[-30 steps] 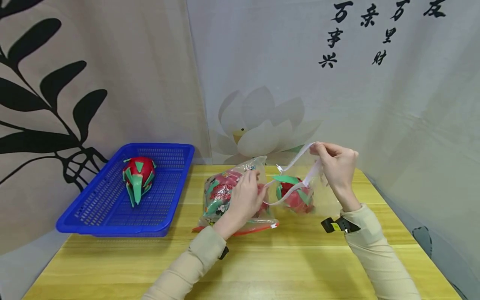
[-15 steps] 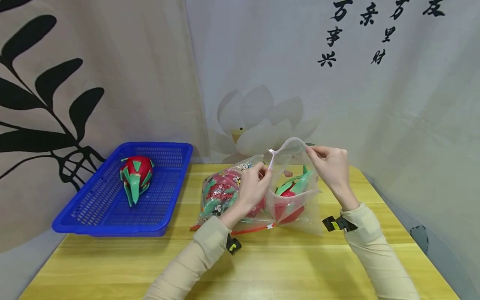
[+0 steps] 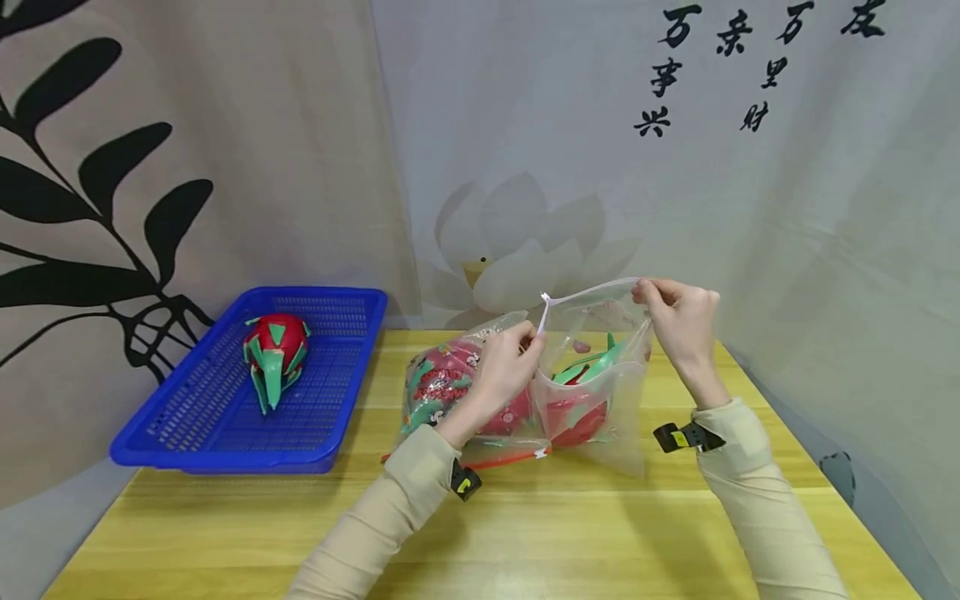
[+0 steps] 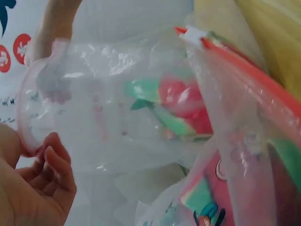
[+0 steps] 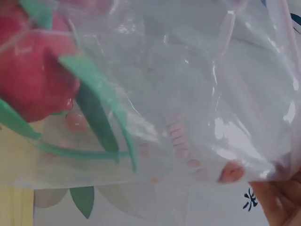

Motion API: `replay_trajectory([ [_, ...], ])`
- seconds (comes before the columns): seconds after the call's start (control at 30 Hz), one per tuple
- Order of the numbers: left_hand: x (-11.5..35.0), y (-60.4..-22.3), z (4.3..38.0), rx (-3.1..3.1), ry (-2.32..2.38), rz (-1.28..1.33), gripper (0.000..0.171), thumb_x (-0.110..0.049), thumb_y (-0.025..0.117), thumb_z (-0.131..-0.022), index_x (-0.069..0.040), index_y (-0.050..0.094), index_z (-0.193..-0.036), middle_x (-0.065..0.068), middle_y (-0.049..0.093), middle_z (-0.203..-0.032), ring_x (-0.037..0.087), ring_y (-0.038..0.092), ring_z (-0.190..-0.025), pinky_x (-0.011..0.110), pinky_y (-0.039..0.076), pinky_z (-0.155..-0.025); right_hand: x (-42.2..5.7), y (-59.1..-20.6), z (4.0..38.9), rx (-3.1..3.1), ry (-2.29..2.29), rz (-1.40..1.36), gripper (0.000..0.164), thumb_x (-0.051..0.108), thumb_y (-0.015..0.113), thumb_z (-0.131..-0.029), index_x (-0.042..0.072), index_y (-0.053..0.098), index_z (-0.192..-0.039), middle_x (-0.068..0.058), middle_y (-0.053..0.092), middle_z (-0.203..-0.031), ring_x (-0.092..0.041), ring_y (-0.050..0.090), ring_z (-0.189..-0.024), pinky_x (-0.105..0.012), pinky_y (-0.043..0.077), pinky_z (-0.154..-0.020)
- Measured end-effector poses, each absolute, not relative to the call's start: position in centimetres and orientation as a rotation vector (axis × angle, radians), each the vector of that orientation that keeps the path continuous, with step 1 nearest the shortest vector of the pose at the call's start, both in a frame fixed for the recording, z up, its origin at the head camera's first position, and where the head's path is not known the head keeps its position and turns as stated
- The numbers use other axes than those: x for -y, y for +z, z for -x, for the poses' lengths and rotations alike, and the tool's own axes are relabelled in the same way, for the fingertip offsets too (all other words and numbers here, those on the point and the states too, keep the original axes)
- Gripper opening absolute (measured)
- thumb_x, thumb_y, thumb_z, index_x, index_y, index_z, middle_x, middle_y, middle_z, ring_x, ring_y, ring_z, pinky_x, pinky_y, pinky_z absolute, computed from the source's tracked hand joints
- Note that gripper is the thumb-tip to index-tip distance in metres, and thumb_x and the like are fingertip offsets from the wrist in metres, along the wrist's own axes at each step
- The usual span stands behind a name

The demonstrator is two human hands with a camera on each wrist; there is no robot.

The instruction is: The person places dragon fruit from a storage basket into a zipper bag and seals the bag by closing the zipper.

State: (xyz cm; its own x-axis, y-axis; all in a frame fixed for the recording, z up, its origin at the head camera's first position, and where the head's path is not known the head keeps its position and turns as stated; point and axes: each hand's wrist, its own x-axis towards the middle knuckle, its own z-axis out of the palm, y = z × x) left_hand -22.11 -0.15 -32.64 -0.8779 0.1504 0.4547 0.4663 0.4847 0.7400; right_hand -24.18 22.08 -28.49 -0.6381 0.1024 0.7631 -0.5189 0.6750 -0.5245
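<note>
A clear zip bag (image 3: pixel 628 446) with a pale zip mouth stands upright at the right of the table. Inside it lies a red dragon fruit (image 3: pixel 576 421) with green leaf tips, probably artificial. My left hand (image 3: pixel 506 367) pinches the left end of the mouth. At the right end, my right hand (image 3: pixel 681 329) pinches the rim, and the mouth is spread between them. Left of this bag, partly behind my left hand, lies a full printed bag (image 3: pixel 442 379) with a red zip strip (image 3: pixel 510 460). In the right wrist view, part of my right hand (image 5: pixel 280 197) shows at the bag's edge.
A blue plastic basket (image 3: pixel 225 460) stands on the left of the wooden table (image 3: pixel 570 542). One dragon fruit (image 3: pixel 276 348) sits in it. Behind the table hangs a printed cloth backdrop (image 3: pixel 525 125). The two bags stand side by side, touching or nearly so.
The bag's mouth was a loose loop, then lifted and turned upright. My left hand took the mouth's left end. Over the last half second my right hand moved right, stretching the mouth wider.
</note>
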Motion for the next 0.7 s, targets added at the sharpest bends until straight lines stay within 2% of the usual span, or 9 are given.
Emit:
replay_trajectory([
  [0.03, 0.1, -32.7, 22.0, 2.396, -1.366, 0.512, 0.025, -0.017, 0.053, -0.093, -0.007, 0.06, -0.072, 0.006, 0.059, -0.056, 0.005, 0.045, -0.043, 0.017, 0.031, -0.041, -22.2, -28.4, 24.1, 2.064, 0.966, -0.319, 0.021, 0.007, 0.059, -0.091, -0.009, 0.073, -0.091, -0.025, 0.071, -0.081, 0.029, 0.048, -0.063, 0.0, 0.034, -0.049],
  [0.07, 0.1, -32.7, 21.9, 2.395, -1.369, 0.508, 0.025, -0.017, 0.053, -0.093, -0.007, 0.06, -0.071, 0.005, 0.059, -0.055, 0.004, 0.044, -0.043, 0.018, 0.031, -0.041, -22.3, -28.4, 24.0, 2.066, 0.964, -0.323, 0.021, 0.008, 0.06, -0.091, -0.009, 0.073, -0.091, -0.025, 0.071, -0.081, 0.03, 0.047, -0.063, 0.0, 0.034, -0.049],
  [0.23, 0.5, -32.5, 21.9, 2.467, -1.315, 0.493, 0.024, -0.015, 0.054, -0.085, -0.007, 0.06, -0.064, -0.001, 0.051, -0.051, 0.006, 0.037, -0.045, 0.018, 0.026, -0.042, -22.7, -28.8, 23.5, 2.121, 0.999, -0.361, 0.023, 0.012, 0.06, -0.092, -0.007, 0.073, -0.093, -0.025, 0.072, -0.082, 0.028, 0.05, -0.064, 0.001, 0.04, -0.056],
  [0.4, 1.0, -31.8, 22.4, 2.578, -1.242, 0.492, 0.024, -0.019, 0.057, -0.085, -0.01, 0.059, -0.063, -0.004, 0.047, -0.052, 0.007, 0.035, -0.047, 0.02, 0.025, -0.043, -23.0, -28.9, 23.4, 2.178, 0.997, -0.407, 0.023, 0.015, 0.062, -0.092, -0.004, 0.074, -0.095, -0.022, 0.073, -0.084, 0.026, 0.052, -0.066, 0.0, 0.042, -0.057],
  [0.6, 0.8, -31.1, 23.2, 2.663, -1.216, 0.478, 0.024, -0.027, 0.059, -0.088, -0.011, 0.063, -0.07, -0.002, 0.056, -0.058, 0.008, 0.043, -0.048, 0.02, 0.03, -0.042, -22.9, -29.0, 23.4, 2.176, 1.016, -0.457, 0.021, 0.015, 0.063, -0.091, -0.003, 0.074, -0.095, -0.021, 0.073, -0.084, 0.02, 0.057, -0.067, -0.003, 0.043, -0.055],
  [0.7, 0.5, -31.0, 23.8, 2.653, -1.25, 0.448, 0.03, -0.032, 0.058, -0.091, -0.012, 0.064, -0.071, 0.0, 0.061, -0.059, 0.008, 0.05, -0.047, 0.02, 0.032, -0.041, -22.9, -29.0, 23.4, 2.177, 1.001, -0.456, 0.019, 0.013, 0.064, -0.09, -0.003, 0.074, -0.094, -0.02, 0.073, -0.083, 0.014, 0.06, -0.064, -0.004, 0.037, -0.047],
])
